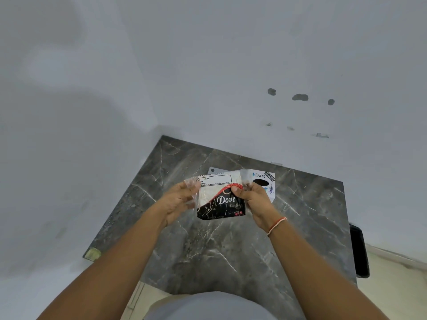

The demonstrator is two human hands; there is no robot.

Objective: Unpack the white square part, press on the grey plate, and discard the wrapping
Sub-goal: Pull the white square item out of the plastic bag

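Wrapper is pinched at 9 and 3 o'clock by closed left hand and right hand fingers, apparently for tearing above marble top.

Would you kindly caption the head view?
Both hands pull open a Dove-printed packet above a marble tabletop.

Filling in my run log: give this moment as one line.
stage: unpacking | left hand: grips clear plastic wrapper edge | right hand: grips black-and-red printed clear plastic packet | packet: held above dark grey marble table, unopened
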